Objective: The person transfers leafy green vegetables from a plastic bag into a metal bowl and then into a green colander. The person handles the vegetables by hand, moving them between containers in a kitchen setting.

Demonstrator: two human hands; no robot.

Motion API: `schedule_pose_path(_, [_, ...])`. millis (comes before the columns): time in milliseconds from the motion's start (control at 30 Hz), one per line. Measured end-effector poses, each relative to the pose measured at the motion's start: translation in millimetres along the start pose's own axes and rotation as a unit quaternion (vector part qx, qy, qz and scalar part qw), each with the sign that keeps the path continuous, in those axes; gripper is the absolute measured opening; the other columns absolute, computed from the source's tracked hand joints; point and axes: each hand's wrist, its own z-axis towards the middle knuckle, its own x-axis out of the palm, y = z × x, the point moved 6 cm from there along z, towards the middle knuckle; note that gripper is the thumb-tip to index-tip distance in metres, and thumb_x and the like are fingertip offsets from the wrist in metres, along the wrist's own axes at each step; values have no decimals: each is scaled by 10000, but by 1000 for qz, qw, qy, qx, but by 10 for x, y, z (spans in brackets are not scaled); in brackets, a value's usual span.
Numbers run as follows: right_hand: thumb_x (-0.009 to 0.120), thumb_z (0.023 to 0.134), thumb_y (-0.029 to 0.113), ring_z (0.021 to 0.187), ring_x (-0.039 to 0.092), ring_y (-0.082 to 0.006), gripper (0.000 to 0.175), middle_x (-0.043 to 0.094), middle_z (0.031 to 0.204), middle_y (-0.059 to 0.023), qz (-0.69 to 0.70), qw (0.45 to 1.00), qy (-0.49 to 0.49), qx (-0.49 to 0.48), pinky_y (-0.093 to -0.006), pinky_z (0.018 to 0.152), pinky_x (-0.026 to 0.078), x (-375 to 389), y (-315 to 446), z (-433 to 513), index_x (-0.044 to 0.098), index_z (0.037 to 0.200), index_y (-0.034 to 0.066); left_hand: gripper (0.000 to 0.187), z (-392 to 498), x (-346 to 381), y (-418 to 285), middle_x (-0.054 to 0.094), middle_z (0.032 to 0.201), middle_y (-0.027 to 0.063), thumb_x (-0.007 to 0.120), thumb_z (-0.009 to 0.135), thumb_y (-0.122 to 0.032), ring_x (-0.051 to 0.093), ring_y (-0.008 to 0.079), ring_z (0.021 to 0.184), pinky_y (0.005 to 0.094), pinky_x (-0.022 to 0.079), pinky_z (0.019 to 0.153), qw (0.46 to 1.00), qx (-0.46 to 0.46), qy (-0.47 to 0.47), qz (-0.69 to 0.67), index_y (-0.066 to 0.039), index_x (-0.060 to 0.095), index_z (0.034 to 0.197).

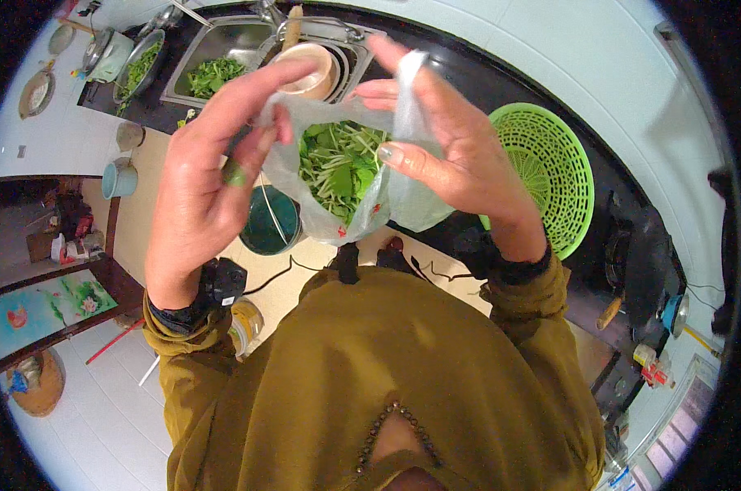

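Before me hangs a translucent white plastic bag point(321, 224) with its mouth spread wide. Green leafy vegetables point(340, 172) with pale stems fill its inside. My left hand point(202, 178) has the bag's left rim between thumb and fingers, and a bit of green leaf clings near the base of the thumb. On the right, a strap of the bag passes over my right hand point(450, 135), whose thumb presses the bag's right side. Both hands hold the bag above the floor, in front of the counter.
A lime-green plastic basket point(582, 184) stands on the black counter at right. Behind the bag, a metal sink point(183, 77) holds more greens point(214, 77) and stacked bowls point(327, 64). Another bowl of greens point(140, 67) is left of it. A dark green bucket point(263, 227) stands below.
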Motion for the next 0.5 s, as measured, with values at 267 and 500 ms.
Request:
schedule_pose_path(267, [725,777,190,765,533,-165,443,575,858,-80,-128,986,66,80,-317,686,453,479,-285,63,557,1155,30,508,343,643,-246,621,893,146,559,705,76,591,306,785,373,488,692,977,150,138,54,-53,576,1196])
schedule_pose_path(500, [607,891,183,726,550,-198,193,563,771,-50,171,943,-3,286,-341,678,453,464,-713,-235,567,1018,44,561,297,192,298,651,830,85,433,740,170,535,88,508,248,456,466,986,-130,107,-4,-74,607,1214])
